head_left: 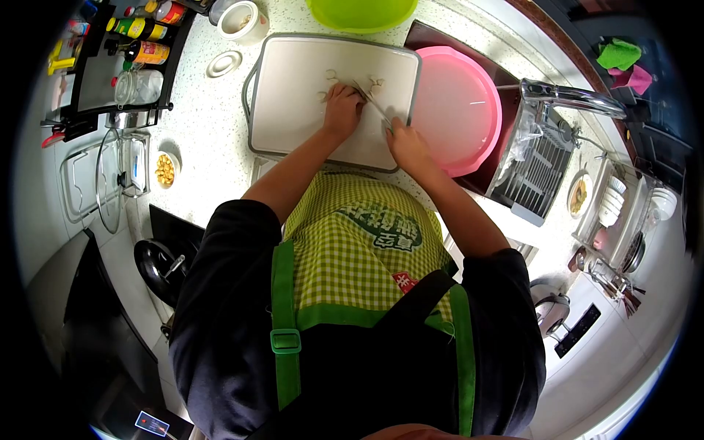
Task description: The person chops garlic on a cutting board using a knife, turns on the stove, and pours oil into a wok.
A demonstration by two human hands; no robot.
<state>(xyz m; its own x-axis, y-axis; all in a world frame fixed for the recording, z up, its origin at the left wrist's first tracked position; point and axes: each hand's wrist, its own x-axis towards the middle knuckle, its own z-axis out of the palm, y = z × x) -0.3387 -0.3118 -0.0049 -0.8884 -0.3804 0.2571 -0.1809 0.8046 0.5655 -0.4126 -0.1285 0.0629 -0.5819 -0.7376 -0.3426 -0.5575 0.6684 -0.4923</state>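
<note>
My right hand [408,149] is closed around the handle of a knife [379,110], whose blade slants up and left across the cutting board [293,88]. Close to the blade tip, my left hand [343,111] presses down on the board with its fingers bent together; whatever lies under them is hidden. Small pale pieces [377,81] rest just beyond the blade. Other thin whitish bits [331,75] lie above and to the left of my left hand, too small to name.
A pink basin [469,110] stands over the sink, right of the board. Beyond it is a chrome faucet [557,95]. A green bowl [363,15], white jar [242,23] and lid [224,64] sit behind. At left are a bowl of yellowish pieces [166,170] and a bottle rack [92,81].
</note>
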